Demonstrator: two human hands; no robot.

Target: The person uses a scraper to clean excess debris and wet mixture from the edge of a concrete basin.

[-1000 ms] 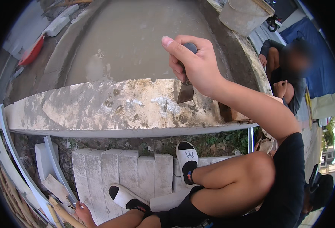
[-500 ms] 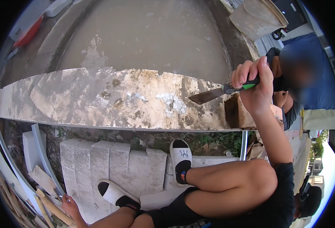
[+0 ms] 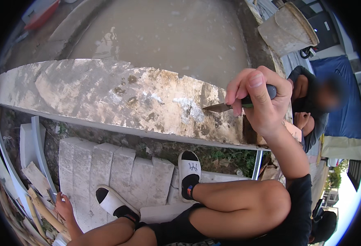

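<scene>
My right hand (image 3: 266, 102) is closed round the dark, green-marked handle of a putty knife (image 3: 219, 108). The blade points left, over the stained top of a low concrete wall (image 3: 86, 88); whether its edge touches the surface I cannot tell. Beside the blade is a pale whitish patch (image 3: 188, 110). At the lower left, my left hand (image 3: 64, 208) hangs near wooden strips (image 3: 45, 207), its fingers drawn together. Something small and pale seems to be at its fingertips, too small to name.
Murky water (image 3: 164, 37) fills the basin behind the wall. A dirty bucket (image 3: 288, 29) stands at its far right, near another person (image 3: 311, 98). Grey blocks (image 3: 119, 168) lie under my white slippers (image 3: 190, 166). Metal strips (image 3: 41, 149) lean at left.
My right hand has tilted and shifted slightly left and down, bringing the knife handle to point more toward me. The view has also shifted and turned a little.
</scene>
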